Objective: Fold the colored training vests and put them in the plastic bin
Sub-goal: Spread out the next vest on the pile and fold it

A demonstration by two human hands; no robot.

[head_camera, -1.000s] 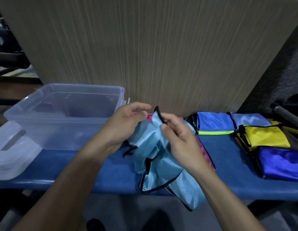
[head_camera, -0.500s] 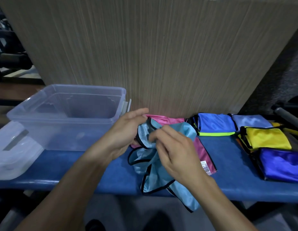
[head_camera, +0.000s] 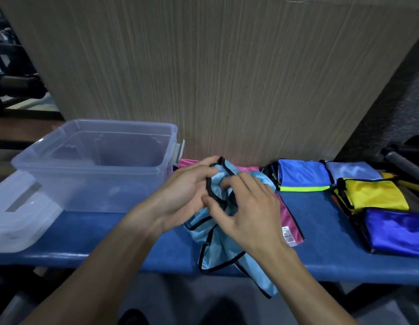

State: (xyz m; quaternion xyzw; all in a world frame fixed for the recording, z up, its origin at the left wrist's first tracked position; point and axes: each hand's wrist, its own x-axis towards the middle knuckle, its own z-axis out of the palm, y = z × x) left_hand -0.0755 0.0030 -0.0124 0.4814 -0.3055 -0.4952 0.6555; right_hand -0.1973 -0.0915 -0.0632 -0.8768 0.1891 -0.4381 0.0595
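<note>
Clear plastic bin [head_camera: 63, 146] on the left of the blue surface [head_camera: 105, 235] is empty so far. Left hand [head_camera: 187, 191] and right hand [head_camera: 246, 212] have closed in together, both pinching the light blue black-trimmed mesh vest [head_camera: 218, 245], now bunched instead of held open a second ago. Folding's barely started; it hangs over the edge.

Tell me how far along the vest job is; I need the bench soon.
Done: four vests lie folded at the right, blue, pale blue, yellow and purple. In hand: both the left hand and right hand grip the light-blue vest, still bunched and hanging off the bench. Left: fold it, then the pink vest beneath, and load everything; the bin looks empty.
</note>
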